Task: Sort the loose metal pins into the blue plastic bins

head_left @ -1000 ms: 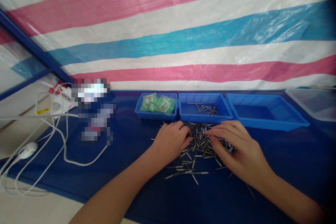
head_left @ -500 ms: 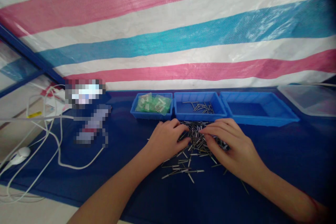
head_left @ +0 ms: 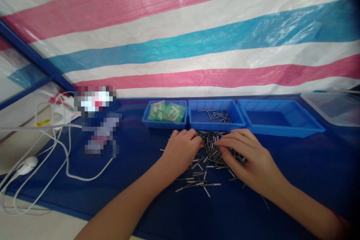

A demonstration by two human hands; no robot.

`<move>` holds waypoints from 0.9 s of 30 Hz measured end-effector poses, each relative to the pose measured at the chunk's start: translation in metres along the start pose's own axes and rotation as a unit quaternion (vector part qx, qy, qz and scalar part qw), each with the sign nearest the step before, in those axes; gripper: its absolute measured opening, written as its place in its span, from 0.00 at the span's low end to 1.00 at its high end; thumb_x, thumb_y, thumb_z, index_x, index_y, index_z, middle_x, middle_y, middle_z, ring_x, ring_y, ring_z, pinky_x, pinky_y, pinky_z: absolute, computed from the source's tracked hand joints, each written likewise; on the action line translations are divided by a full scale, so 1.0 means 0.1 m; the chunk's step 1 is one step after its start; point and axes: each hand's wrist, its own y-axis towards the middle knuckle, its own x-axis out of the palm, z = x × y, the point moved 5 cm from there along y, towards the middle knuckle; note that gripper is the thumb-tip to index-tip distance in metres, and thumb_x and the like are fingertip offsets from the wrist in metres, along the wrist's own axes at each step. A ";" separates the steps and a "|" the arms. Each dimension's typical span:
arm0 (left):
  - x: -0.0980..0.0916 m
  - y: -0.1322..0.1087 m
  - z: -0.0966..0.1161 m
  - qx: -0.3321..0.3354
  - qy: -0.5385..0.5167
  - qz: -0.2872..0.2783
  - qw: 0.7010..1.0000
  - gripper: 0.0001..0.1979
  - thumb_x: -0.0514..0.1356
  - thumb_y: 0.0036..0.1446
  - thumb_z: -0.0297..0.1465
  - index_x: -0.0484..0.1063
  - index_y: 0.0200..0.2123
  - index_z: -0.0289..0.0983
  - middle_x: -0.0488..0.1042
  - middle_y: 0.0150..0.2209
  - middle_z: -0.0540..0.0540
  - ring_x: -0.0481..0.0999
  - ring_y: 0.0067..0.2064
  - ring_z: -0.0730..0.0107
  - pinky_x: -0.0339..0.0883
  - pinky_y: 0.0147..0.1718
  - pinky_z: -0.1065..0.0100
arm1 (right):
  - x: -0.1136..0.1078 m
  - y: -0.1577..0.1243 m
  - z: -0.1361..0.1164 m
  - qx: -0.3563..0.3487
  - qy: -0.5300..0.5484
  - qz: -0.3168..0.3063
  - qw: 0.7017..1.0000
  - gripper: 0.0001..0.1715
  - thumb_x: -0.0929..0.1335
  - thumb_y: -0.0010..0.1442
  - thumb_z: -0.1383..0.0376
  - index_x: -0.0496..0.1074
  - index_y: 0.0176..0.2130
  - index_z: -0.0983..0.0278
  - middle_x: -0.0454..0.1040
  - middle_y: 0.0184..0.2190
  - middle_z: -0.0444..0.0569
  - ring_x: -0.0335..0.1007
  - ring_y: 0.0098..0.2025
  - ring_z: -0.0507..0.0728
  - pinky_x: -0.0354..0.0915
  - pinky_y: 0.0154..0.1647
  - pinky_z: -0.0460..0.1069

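A loose pile of blind rivets, with silvery bodies and thin pins, lies on the dark blue table top. At its left side is my left hand, fingers curled in and the thumb mostly hidden; what they hold, if anything, cannot be seen. My right hand reaches in from the right, thumb and forefinger drawn together at the rivets; anything between the tips is too small to make out. Several more rivets are scattered nearer to me. Behind the pile, a blue bin contains some rivets.
To the left, another blue bin holds green-tinted packets. A third blue bin stands on the right, beside a clear plastic lid or tray. White cables and blurred-out items lie at left. A striped sheet hangs behind.
My left hand's fingers have closed; the thumb, apart from the forefinger before, is now tucked away. The right hand stays nearly the same over the rivets. The whole view has shifted slightly.
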 end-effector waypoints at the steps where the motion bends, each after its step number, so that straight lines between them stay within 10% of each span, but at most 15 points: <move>1: 0.00 0.00 0.01 0.001 0.005 0.000 1.000 0.09 0.52 0.65 0.34 0.70 0.36 0.39 0.71 0.38 0.48 0.70 0.38 0.65 0.56 0.35 0.63 | 0.00 0.00 0.00 0.000 0.001 -0.001 1.000 0.09 0.66 0.59 0.70 0.73 0.38 0.60 0.76 0.34 0.48 0.69 0.40 0.58 0.65 0.42 0.55; 14: -0.16 0.00 0.07 0.002 -0.072 0.031 0.997 0.10 0.45 0.67 0.29 0.65 0.39 0.36 0.69 0.40 0.45 0.69 0.42 0.65 0.59 0.38 0.65 | 0.05 -0.02 0.11 0.070 -0.026 -0.022 0.997 0.09 0.65 0.61 0.63 0.72 0.41 0.61 0.76 0.38 0.51 0.69 0.43 0.60 0.65 0.43 0.57; 27: -0.25 -0.04 0.21 0.019 -0.269 0.092 0.959 0.12 0.51 0.65 0.36 0.67 0.46 0.36 0.71 0.44 0.43 0.70 0.47 0.65 0.64 0.46 0.65 | 0.01 -0.05 0.22 0.208 0.192 -0.003 0.959 0.08 0.66 0.61 0.60 0.73 0.37 0.61 0.77 0.33 0.47 0.73 0.34 0.55 0.69 0.32 0.48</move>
